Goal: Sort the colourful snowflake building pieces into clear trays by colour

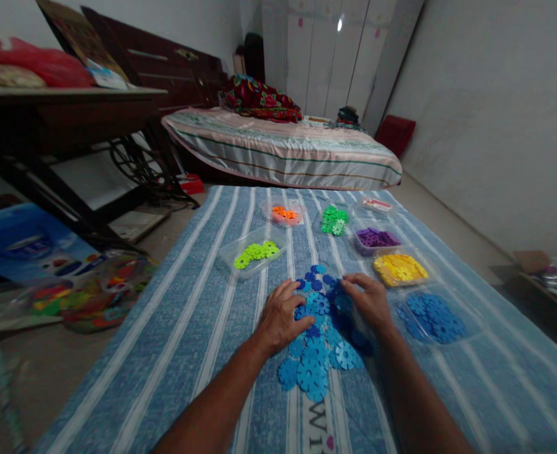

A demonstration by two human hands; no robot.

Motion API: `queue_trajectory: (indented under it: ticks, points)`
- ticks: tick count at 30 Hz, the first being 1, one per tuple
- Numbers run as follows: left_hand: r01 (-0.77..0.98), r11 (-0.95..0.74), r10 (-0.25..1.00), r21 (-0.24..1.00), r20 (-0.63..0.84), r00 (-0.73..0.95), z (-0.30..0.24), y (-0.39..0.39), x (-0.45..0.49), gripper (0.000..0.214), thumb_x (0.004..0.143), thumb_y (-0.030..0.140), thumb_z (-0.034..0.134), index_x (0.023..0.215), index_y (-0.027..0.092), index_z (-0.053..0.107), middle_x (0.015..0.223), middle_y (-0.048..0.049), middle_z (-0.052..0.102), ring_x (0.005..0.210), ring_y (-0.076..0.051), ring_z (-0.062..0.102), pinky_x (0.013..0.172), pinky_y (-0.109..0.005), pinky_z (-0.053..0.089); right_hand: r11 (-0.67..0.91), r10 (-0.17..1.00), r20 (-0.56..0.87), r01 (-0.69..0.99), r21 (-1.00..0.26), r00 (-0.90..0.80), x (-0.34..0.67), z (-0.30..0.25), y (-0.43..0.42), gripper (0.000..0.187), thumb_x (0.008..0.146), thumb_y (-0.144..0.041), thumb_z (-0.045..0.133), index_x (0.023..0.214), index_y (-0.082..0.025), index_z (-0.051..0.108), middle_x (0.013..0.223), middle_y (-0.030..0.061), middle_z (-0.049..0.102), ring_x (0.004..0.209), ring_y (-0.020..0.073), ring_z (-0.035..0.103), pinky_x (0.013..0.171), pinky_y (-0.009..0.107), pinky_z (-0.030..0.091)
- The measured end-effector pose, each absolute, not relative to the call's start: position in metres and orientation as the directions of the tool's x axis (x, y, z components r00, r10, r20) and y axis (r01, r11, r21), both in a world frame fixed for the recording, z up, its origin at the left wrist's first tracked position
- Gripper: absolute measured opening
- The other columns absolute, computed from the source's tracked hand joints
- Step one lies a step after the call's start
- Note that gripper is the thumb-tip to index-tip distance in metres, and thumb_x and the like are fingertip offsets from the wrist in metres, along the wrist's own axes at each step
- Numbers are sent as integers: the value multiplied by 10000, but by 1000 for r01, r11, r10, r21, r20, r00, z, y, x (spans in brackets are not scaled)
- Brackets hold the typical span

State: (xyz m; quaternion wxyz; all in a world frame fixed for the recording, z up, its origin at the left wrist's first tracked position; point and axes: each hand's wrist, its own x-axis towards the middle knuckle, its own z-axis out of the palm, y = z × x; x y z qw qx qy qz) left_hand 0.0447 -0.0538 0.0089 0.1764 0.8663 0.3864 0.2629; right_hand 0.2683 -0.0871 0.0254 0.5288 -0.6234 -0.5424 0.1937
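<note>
A loose pile of blue notched plastic discs (312,369), light and dark mixed, lies on the striped cloth in front of me. My left hand (282,315) rests at the pile's left side, fingers spread, fingertips touching dark blue discs. On the opposite side, my right hand (368,301) reaches over the pile with its fingers stretched out against darker blue discs (344,312); its palm side is hidden, and I see nothing held. To its right sits a clear tray of blue discs (434,317), near a tray of yellow discs (401,269).
Farther up the striped cloth (203,315) stand clear trays of purple discs (377,238), green discs (334,221), orange discs (284,214) and lime discs (257,253). A lidded box (377,205) is at the far right. Beyond are a bed (283,148) and a sewing-machine table (70,94).
</note>
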Motion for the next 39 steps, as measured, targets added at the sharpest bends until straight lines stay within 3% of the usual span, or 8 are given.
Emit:
queue_trajectory:
  ticks: [5, 8, 12, 17, 20, 25, 33, 39]
  points:
    - [533, -624, 771, 571, 343, 536, 6, -51, 44, 203, 673, 268, 767, 772, 165, 623, 1271, -186, 598, 1276, -347, 472, 1063, -528, 387, 61, 661, 582, 739, -671, 473, 319, 46, -118, 268, 794, -441, 600, 753, -192, 691, 801, 73, 722, 795, 235, 660, 740, 352, 491]
    - [513, -618, 777, 596, 366, 512, 4, -50, 44, 170, 698, 243, 739, 746, 170, 593, 1234, -181, 621, 1226, -328, 518, 1033, -513, 415, -154, 499, 744, 891, -427, 443, 355, 48, -140, 273, 819, -400, 575, 724, -167, 681, 750, 107, 703, 733, 251, 639, 706, 366, 468]
    - [491, -612, 782, 620, 382, 493, 4, -50, 45, 143, 740, 247, 691, 705, 183, 568, 1203, -156, 641, 1192, -309, 544, 997, -496, 441, -297, 494, 798, 930, -217, 344, 361, 41, -159, 227, 842, -329, 547, 812, -151, 684, 753, 118, 687, 730, 266, 617, 697, 386, 448]
    - [469, -574, 809, 671, 379, 449, 5, -48, 45, 111, 773, 252, 646, 700, 189, 591, 1131, -123, 673, 1124, -271, 584, 973, -458, 459, 90, 670, 709, 924, -372, 220, 298, 29, -151, 172, 884, -277, 517, 834, -196, 660, 818, 74, 690, 804, 220, 637, 766, 366, 498]
    - [436, -555, 821, 708, 382, 425, 5, -47, 45, 94, 798, 264, 611, 732, 198, 623, 1076, -93, 692, 1073, -237, 608, 958, -422, 472, 206, 791, 600, 874, -441, 117, 263, 23, -139, 151, 885, -291, 531, 871, -207, 656, 891, 80, 681, 855, 235, 629, 784, 395, 515]
    - [415, -498, 857, 761, 360, 368, 8, -47, 46, 166, 832, 298, 566, 723, 200, 643, 1019, -70, 708, 1022, -213, 631, 949, -391, 479, 230, 871, 491, 858, -459, 29, 237, 17, -124, 132, 840, -291, 590, 934, -246, 671, 962, 96, 663, 921, 285, 607, 817, 431, 504]
    - [371, -431, 890, 823, 320, 324, 9, -46, 46, 194, 844, 307, 551, 727, 198, 661, 982, -58, 721, 973, -199, 654, 920, -353, 497, 162, 893, 451, 926, -341, 10, 228, 1, -112, 233, 837, -355, 600, 1011, -213, 661, 1068, 131, 636, 1078, 310, 525, 927, 470, 425]
    - [368, -419, 896, 830, 311, 318, 9, -45, 47, 204, 846, 304, 541, 716, 197, 657, 956, -48, 720, 957, -198, 660, 915, -344, 496, 169, 903, 427, 880, -444, 42, 230, -2, -111, 240, 799, -341, 637, 995, -205, 657, 1083, 137, 636, 1090, 312, 526, 941, 488, 415]
